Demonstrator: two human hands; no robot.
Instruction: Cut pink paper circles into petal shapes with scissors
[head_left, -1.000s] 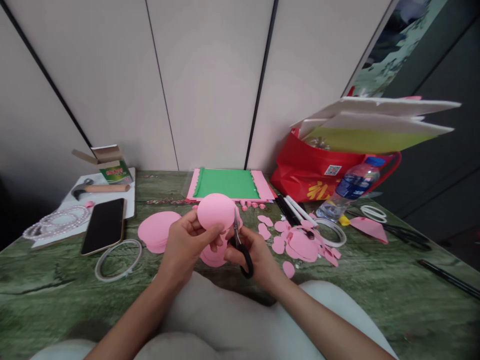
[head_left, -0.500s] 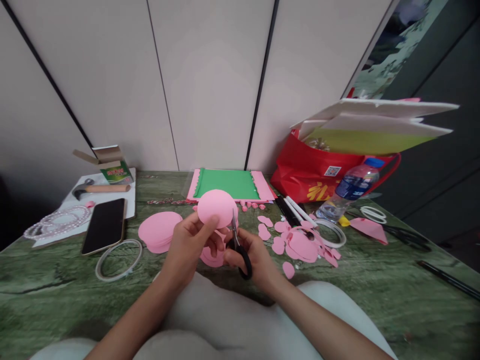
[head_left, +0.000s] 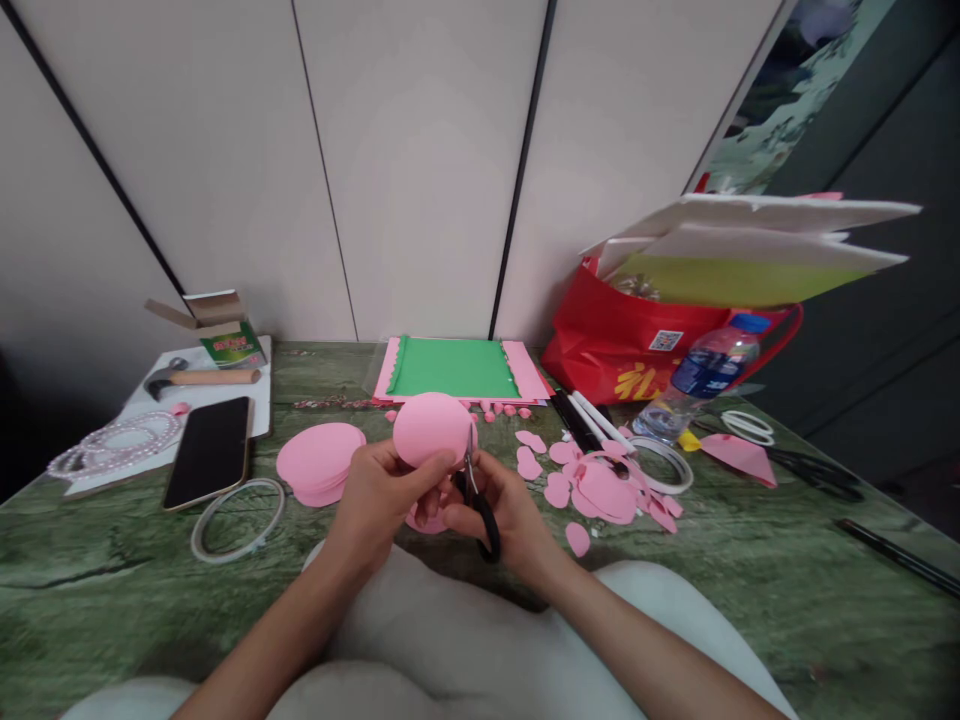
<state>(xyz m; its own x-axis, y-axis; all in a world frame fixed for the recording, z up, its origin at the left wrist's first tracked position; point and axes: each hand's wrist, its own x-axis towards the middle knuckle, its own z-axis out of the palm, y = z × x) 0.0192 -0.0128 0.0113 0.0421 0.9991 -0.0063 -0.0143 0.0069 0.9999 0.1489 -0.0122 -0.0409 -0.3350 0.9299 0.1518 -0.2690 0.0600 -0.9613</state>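
Observation:
A round pink paper disc (head_left: 432, 428) is pinched at its lower edge by my left hand (head_left: 382, 490), the thumb lying on its face. My right hand (head_left: 510, 510) grips small scissors (head_left: 480, 505) with black handles, their blades pointing up along the disc's right edge. Whether the blades have paper between them I cannot tell. Below my fingers, more pink paper (head_left: 427, 518) is partly hidden. To the left lies a stack of pink paper circles (head_left: 319, 460); on the right is a pile of pink cut pieces (head_left: 604, 490).
Left are a phone (head_left: 210, 450), a tape roll (head_left: 238, 520), a hammer (head_left: 214, 377), a bead string (head_left: 120, 445) and an opened box (head_left: 232, 345). Green paper (head_left: 450, 368) lies at the back. Right stand a red bag (head_left: 600, 340) and a water bottle (head_left: 705, 375); markers (head_left: 600, 420) lie nearby.
The disc has dipped slightly and turned a little in my left hand. My left thumb now reaches further right, nearer the scissors, which have shifted only slightly.

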